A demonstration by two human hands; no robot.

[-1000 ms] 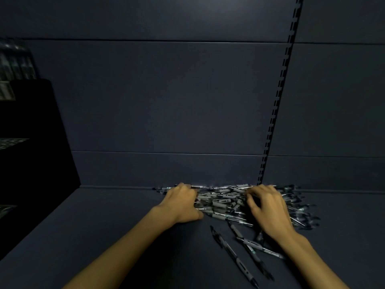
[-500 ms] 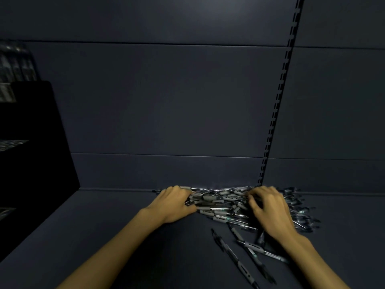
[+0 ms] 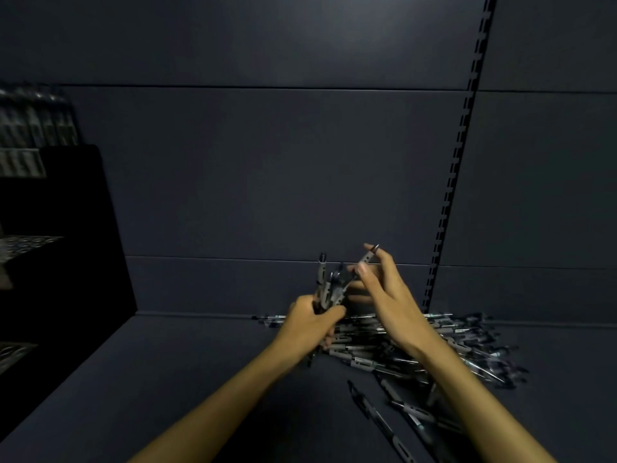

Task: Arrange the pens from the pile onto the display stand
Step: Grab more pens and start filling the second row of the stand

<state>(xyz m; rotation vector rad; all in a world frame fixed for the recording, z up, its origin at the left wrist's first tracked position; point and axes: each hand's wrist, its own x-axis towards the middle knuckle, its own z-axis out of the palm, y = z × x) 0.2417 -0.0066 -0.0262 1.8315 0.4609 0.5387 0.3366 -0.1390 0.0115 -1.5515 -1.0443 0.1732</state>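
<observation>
We are gripping a bunch of pens (image 3: 329, 285) in left hand (image 3: 309, 324); right hand (image 3: 389, 295) fingers are pinching one; pile (image 3: 434, 345) largely remaining, display stand (image 3: 66, 235) awaiting them.

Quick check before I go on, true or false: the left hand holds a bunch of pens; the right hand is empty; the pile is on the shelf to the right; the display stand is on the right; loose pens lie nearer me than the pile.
1. The left hand grips a bunch of pens. True.
2. The right hand is empty. False: it pinches a single pen.
3. The pile lies on the shelf, to the right. True.
4. The display stand is on the right. False: it stands at the left.
5. Loose pens lie nearer than the pile. True.
</observation>
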